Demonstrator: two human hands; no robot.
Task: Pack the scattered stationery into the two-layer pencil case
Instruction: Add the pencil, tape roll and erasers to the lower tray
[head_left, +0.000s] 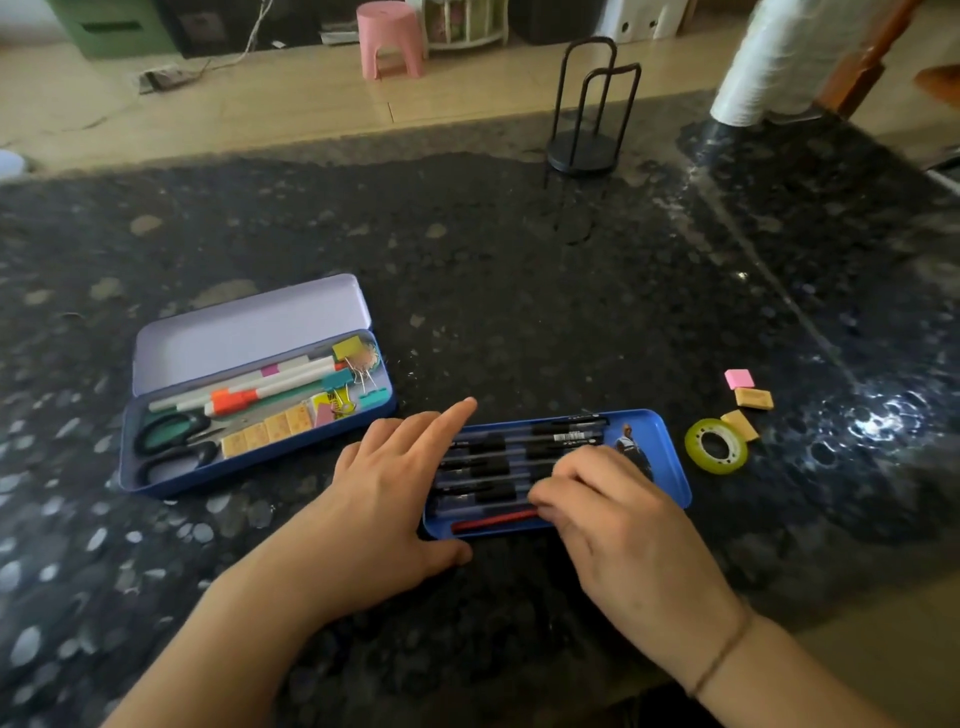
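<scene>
- Reaching in from the near edge, two bare forearms cross the dark speckled counter (519, 260); the right wrist wears a thin bracelet (722, 656).
- Left hand (395, 499) lies flat and spread wide, fingers straight, holding nothing; its thumb rests by the near left corner of the blue tray (670, 457) and its fingertips lie at the tray's left end.
- Right hand (618, 514) hovers over the tray's middle with fingers curled down onto the pens (498, 467); whether it pinches one or only presses them I cannot tell.
- The tray lies just ahead of both hands, long side toward the person. It holds a row of black pens lying lengthwise and a red pen (493, 521) along the near wall. A printed figure shows on the bare floor at its right end.
- Right of the tray, apart from it, lies a roll of yellow-green tape (717, 446).
- Just beyond the tape sit two yellow erasers (753, 398), one touching the tape, and a pink eraser (738, 379) farther back.
- Left of the tray, apart from it, the case (244, 338) stands open, lilac lid tipped back.
- Inside it: scissors (171, 441) at the left end, white markers (249, 387) with an orange cap, yellow erasers along the near wall, binder clips and paper clips at the right end.
- Far back on the counter stands a black wire stand (587, 114).
- Beyond the counter, a pink stool (389, 39) is on the floor.
</scene>
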